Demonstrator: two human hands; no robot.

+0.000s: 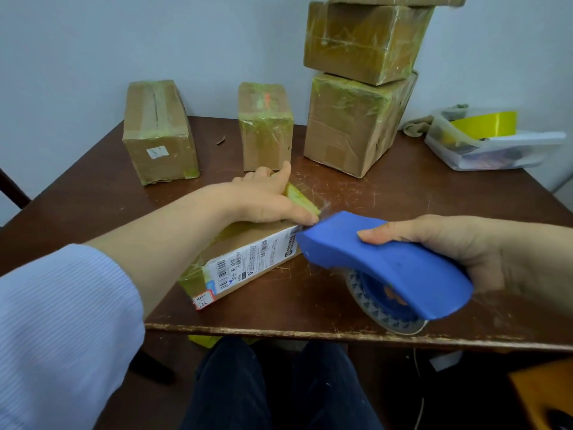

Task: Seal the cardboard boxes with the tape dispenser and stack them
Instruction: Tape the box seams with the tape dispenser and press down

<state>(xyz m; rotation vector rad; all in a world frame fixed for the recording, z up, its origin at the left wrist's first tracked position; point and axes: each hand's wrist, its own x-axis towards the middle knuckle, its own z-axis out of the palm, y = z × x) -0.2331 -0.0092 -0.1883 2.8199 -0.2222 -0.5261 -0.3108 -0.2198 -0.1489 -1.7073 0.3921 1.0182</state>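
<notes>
A flat cardboard box (248,262) with a white shipping label lies near the table's front edge. My left hand (269,200) rests on its top at the far end, thumb by the right corner and fingers reaching over the far edge. My right hand (459,249) grips a blue tape dispenser (387,265) with a roll of clear tape under it. The dispenser's nose touches the box's right end, just below my left thumb. A stack of taped boxes (362,88) rises at the back right, its top cut off by the frame.
Two taped boxes stand apart at the back: one (158,131) on the left, a smaller one (265,125) in the middle. A clear plastic tub (490,150) with a yellow tape roll (486,122) sits at the right. The brown table (356,193) is scratched. My legs show below its front edge.
</notes>
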